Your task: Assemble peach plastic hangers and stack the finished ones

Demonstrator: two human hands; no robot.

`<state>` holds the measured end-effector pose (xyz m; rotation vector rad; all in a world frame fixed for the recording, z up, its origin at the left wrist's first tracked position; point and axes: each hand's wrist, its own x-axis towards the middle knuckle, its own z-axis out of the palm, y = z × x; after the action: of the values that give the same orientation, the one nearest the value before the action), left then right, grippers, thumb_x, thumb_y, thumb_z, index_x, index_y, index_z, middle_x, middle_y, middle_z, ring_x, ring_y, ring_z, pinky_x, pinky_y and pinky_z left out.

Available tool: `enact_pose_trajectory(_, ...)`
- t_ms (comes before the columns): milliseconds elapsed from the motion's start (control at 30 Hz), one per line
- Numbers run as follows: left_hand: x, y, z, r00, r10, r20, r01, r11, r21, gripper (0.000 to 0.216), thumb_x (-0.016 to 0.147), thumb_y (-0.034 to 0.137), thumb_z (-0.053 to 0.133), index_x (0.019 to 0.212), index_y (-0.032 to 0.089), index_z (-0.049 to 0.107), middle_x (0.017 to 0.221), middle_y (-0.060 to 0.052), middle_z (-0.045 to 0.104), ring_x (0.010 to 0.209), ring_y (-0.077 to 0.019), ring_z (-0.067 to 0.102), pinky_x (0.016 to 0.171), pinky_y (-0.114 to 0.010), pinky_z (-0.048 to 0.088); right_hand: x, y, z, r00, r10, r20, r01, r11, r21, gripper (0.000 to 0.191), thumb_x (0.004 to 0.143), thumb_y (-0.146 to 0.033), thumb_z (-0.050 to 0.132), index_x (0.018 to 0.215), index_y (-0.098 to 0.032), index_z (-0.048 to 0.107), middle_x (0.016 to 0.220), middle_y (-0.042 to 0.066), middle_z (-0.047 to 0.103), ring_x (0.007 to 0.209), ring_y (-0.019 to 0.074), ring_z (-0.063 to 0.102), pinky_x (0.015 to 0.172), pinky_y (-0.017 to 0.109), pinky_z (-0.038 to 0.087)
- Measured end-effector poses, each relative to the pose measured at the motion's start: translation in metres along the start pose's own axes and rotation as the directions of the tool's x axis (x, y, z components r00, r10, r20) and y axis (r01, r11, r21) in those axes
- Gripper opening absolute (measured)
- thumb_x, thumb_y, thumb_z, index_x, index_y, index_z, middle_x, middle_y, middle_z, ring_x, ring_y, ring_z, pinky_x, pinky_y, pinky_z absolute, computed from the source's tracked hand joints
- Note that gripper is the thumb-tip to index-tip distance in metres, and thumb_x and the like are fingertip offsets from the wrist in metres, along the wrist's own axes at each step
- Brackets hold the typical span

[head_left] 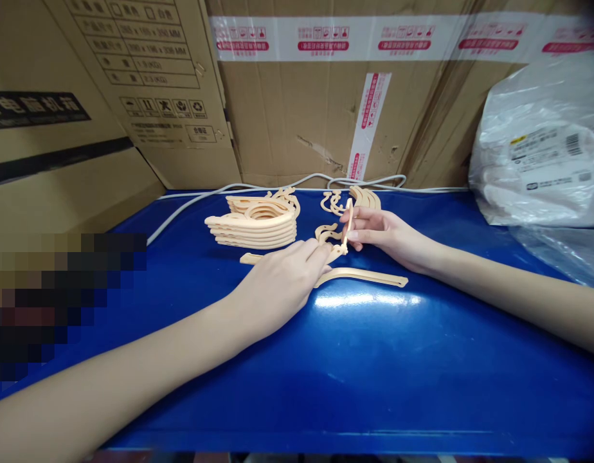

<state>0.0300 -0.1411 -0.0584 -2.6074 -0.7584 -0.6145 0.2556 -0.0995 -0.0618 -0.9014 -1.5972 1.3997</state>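
Note:
My left hand (287, 276) is closed, palm down, around a beige plastic hanger piece (336, 251), partly hidden by the fingers. Between the fingertips and thumb of my right hand (381, 233) a slim beige hanger arm (350, 218) stands nearly upright, its lower end meeting the piece at my left hand. Just in front lies a curved hanger arm (364, 275) on the blue table, its left end by my left fingers. A straight beige end (251, 258) pokes out behind my left hand. A beige hook (326, 229) shows just beyond my fingers.
Stacked beige hangers (256, 233) sit at back left. Loose hooks (332, 203) and curved arms (367, 197) lie at the back. A white cable (220, 190) runs along cardboard boxes (287, 116). A clear plastic bag (538, 148) is at right, on the blue table (374, 386).

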Motion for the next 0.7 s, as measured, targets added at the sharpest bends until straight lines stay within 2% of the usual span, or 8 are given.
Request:
enact_pose_trajectory(200,-0.0008,-0.0002,-0.0006,0.997,0.048,-0.054,-0.046,0.998,0.054,0.032,0.103,0.022,0.031,0.102,0.009,0.060,0.076,-0.004,0.059,0.066,-0.0170,0.058,0.060,-0.026,0.043,-0.0005,0.0014,-0.0008,1.000,-0.007,0.031,0.008,1.000,-0.026,0.026,0.077,-0.026,0.074,0.097,-0.018,0.058,0.076,-0.003,0.061,0.063,0.0095,0.051,0.067,0.028,0.041)
enact_pose_trajectory(333,-0.0014,-0.0005,-0.0015,0.996,0.085,-0.036,-0.080,0.989,0.123,0.032,0.102,0.019,0.031,0.098,0.009,0.061,0.075,-0.005,0.059,0.068,-0.0179,0.058,0.061,-0.027,0.045,-0.0003,0.0019,-0.0003,0.999,-0.019,0.040,0.021,0.999,-0.049,0.026,0.078,-0.026,0.073,0.096,-0.018,0.057,0.079,-0.001,0.062,0.064,0.0098,0.052,0.066,0.027,0.042)
enact_pose_trajectory(433,-0.0023,0.0001,-0.0022,0.995,0.091,-0.026,-0.085,0.981,0.172,0.032,0.101,0.014,0.030,0.102,0.007,0.061,0.078,-0.006,0.061,0.072,-0.0180,0.060,0.064,-0.026,0.046,-0.0006,0.0014,0.0007,0.999,-0.018,0.041,0.021,0.998,-0.063,0.025,0.078,-0.027,0.073,0.095,-0.018,0.057,0.078,-0.002,0.061,0.064,0.0100,0.052,0.066,0.028,0.042)
enact_pose_trajectory(700,-0.0014,-0.0006,-0.0046,0.997,0.074,0.025,-0.077,0.985,0.157,0.029,0.096,0.005,0.032,0.100,0.009,0.060,0.079,-0.006,0.063,0.072,-0.0177,0.060,0.064,-0.026,0.046,-0.0012,-0.0022,0.0031,1.000,-0.006,0.018,0.007,0.997,-0.079,0.026,0.074,-0.027,0.076,0.088,-0.019,0.056,0.077,-0.002,0.061,0.064,0.0109,0.051,0.065,0.029,0.043)
